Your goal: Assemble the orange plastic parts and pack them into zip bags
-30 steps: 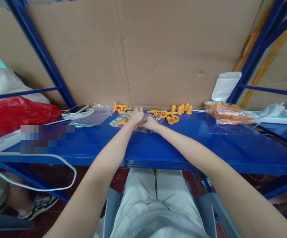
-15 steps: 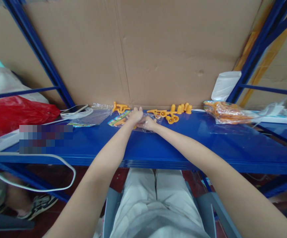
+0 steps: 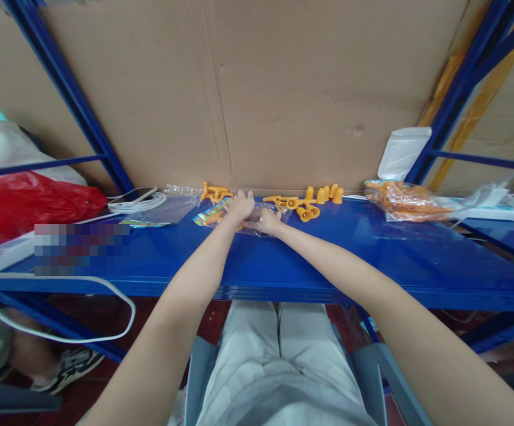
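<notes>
Both my arms reach to the back of a blue shelf (image 3: 310,254). My left hand (image 3: 240,206) and my right hand (image 3: 264,220) meet over a clear plastic bag (image 3: 215,214) with a colourful printed top and orange parts inside. Both hands have curled fingers pressing on the bag. Loose orange plastic parts (image 3: 304,205) lie just right of my right hand, and an orange T-shaped part (image 3: 215,191) lies just left of my left hand, against the cardboard wall.
Empty clear bags (image 3: 168,208) and a phone with a white cable (image 3: 138,200) lie to the left. A red plastic bag (image 3: 30,201) sits far left. A filled bag of orange parts (image 3: 403,202) lies at right. Another person's shoe (image 3: 73,367) shows below left.
My hands have shifted slightly on the bag; nothing else has moved.
</notes>
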